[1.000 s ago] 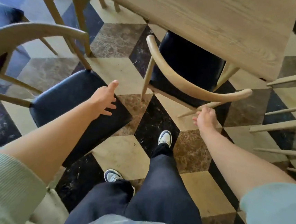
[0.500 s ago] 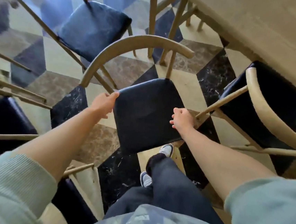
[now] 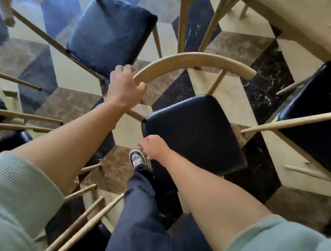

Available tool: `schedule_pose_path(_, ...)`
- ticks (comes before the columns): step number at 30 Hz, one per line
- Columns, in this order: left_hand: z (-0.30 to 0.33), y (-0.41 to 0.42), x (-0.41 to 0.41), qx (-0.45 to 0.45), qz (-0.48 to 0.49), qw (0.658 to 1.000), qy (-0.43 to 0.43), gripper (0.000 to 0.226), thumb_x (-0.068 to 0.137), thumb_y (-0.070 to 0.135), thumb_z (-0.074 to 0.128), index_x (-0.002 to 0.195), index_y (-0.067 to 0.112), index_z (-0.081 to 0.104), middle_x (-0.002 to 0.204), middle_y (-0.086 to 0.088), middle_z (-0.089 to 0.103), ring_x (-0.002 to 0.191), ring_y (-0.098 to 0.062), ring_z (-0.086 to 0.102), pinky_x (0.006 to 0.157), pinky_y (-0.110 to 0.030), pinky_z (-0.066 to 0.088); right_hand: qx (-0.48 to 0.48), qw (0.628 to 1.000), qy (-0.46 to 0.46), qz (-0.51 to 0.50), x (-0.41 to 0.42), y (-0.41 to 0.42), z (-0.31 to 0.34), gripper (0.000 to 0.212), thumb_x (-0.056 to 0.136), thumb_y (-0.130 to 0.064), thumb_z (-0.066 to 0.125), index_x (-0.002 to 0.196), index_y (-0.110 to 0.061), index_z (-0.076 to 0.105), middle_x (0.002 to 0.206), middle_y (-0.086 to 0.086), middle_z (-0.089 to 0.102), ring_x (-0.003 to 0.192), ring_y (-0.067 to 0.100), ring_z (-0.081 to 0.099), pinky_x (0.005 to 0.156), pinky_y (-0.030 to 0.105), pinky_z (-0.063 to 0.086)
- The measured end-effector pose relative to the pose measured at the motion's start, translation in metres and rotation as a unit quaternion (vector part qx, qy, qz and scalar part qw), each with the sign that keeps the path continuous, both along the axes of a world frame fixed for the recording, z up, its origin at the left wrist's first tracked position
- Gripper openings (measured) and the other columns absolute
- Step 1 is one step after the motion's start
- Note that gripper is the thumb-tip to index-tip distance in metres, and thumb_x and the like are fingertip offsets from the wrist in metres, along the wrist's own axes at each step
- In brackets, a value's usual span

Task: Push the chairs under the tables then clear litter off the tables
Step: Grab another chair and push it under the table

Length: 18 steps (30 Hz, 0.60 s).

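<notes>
A wooden chair with a black seat [image 3: 196, 134] and a curved backrest [image 3: 197, 60] stands in the middle of the view, clear of the table [image 3: 312, 22] at the top right. My left hand [image 3: 124, 87] grips the left end of that backrest. My right hand [image 3: 154, 147] hangs over the seat's near left corner with fingers curled; whether it holds the seat edge is not visible. A second black-seated chair [image 3: 322, 120] sits partly under the table at the right.
Another dark-seated chair [image 3: 108, 37] stands at the upper left. More chair legs and rungs [image 3: 82, 224] crowd the lower left and the left edge. My shoe [image 3: 137, 159] and trouser leg are on the patterned tile floor just before the seat.
My left hand has risen from beside the seat to grip the backrest's left end. My right hand has shifted to the seat's near corner. The view has moved closer over the chair.
</notes>
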<state>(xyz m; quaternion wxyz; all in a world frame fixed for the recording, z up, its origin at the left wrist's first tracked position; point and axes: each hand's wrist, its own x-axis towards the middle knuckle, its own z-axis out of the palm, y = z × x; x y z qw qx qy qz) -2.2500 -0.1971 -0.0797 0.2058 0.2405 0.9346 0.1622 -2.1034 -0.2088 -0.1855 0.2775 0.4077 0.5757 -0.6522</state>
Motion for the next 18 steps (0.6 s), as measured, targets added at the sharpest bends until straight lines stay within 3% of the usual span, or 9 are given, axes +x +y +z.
schedule_pose_path(2, -0.015, 0.035, -0.024, 0.008, -0.065, 0.998, -0.023, 0.065, 0.097, 0.037, 0.067, 0.153, 0.015, 0.043, 0.149, -0.012, 0.047, 0.136, -0.030, 0.045, 0.115, -0.046, 0.043, -0.029, 0.999, 0.014, -0.042, -0.029, -0.019, -0.004, 0.022, 0.089, -0.033, 0.063, 0.095, -0.012, 0.067, 0.098, 0.008, 0.067, 0.096, 0.028, 0.059, 0.093, 0.043, 0.053)
schedule_pose_path(4, -0.034, 0.067, -0.039, -0.004, -0.130, 0.989, -0.064, 0.069, 0.093, 0.043, 0.070, 0.152, 0.018, 0.044, 0.145, -0.010, 0.054, 0.132, -0.029, 0.053, 0.112, -0.050, 0.047, -0.048, 0.992, 0.004, -0.116, -0.060, -0.031, -0.004, 0.055, 0.083, -0.043, 0.067, 0.128, -0.013, 0.062, 0.127, 0.007, 0.063, 0.118, 0.029, 0.058, 0.105, 0.045, 0.048)
schedule_pose_path(5, -0.040, 0.081, -0.043, -0.013, -0.163, 0.983, -0.083, 0.064, 0.092, 0.044, 0.071, 0.147, 0.021, 0.048, 0.137, -0.009, 0.060, 0.124, -0.028, 0.059, 0.108, -0.050, 0.051, -0.063, 0.985, 0.005, -0.158, -0.075, -0.036, -0.002, 0.063, 0.082, -0.044, 0.069, 0.135, -0.013, 0.057, 0.135, 0.006, 0.059, 0.125, 0.027, 0.056, 0.108, 0.046, 0.046)
schedule_pose_path(7, -0.048, 0.099, -0.054, -0.020, -0.230, 0.969, -0.086, 0.047, 0.090, 0.046, 0.070, 0.130, 0.024, 0.059, 0.117, -0.005, 0.070, 0.107, -0.028, 0.067, 0.098, -0.049, 0.056, -0.095, 0.967, 0.012, -0.236, -0.105, -0.048, -0.002, 0.043, 0.083, -0.038, 0.071, 0.117, -0.014, 0.061, 0.117, 0.006, 0.065, 0.113, 0.023, 0.062, 0.102, 0.045, 0.053)
schedule_pose_path(9, -0.056, 0.107, -0.067, -0.034, -0.285, 0.955, -0.075, 0.038, 0.092, 0.044, 0.067, 0.124, 0.023, 0.063, 0.107, -0.002, 0.069, 0.101, -0.029, 0.067, 0.093, -0.044, 0.057, -0.123, 0.943, 0.014, -0.310, -0.131, -0.058, -0.005, 0.027, 0.085, -0.031, 0.072, 0.100, -0.011, 0.064, 0.089, 0.005, 0.067, 0.087, 0.019, 0.065, 0.079, 0.037, 0.057)
schedule_pose_path(13, -0.062, 0.111, -0.086, -0.041, -0.349, 0.934, -0.062, 0.037, 0.095, 0.040, 0.064, 0.124, 0.018, 0.061, 0.112, -0.009, 0.068, 0.104, -0.036, 0.066, 0.092, -0.046, 0.056, -0.116, 0.925, -0.012, -0.363, -0.148, -0.053, 0.000, 0.022, 0.090, -0.024, 0.072, 0.087, -0.003, 0.064, 0.064, 0.005, 0.063, 0.046, 0.010, 0.057, 0.049, 0.022, 0.049)
schedule_pose_path(16, -0.062, 0.105, -0.094, -0.022, -0.339, 0.938, -0.062, 0.035, 0.096, 0.035, 0.064, 0.126, 0.017, 0.062, 0.116, -0.013, 0.070, 0.103, -0.038, 0.066, 0.092, -0.047, 0.056, -0.090, 0.947, -0.035, -0.307, -0.140, -0.050, 0.009, 0.015, 0.090, -0.016, 0.066, 0.086, -0.002, 0.061, 0.061, 0.004, 0.057, 0.044, 0.010, 0.050, 0.042, 0.015, 0.044)
schedule_pose_path(18, -0.062, 0.098, -0.104, -0.013, -0.315, 0.946, -0.069, 0.032, 0.097, 0.033, 0.063, 0.124, 0.017, 0.063, 0.111, -0.010, 0.070, 0.099, -0.033, 0.067, 0.089, -0.045, 0.057, -0.078, 0.957, -0.050, -0.275, -0.137, -0.051, 0.010, 0.014, 0.088, -0.017, 0.064, 0.087, -0.004, 0.063, 0.062, 0.003, 0.059, 0.048, 0.012, 0.053, 0.049, 0.019, 0.049)
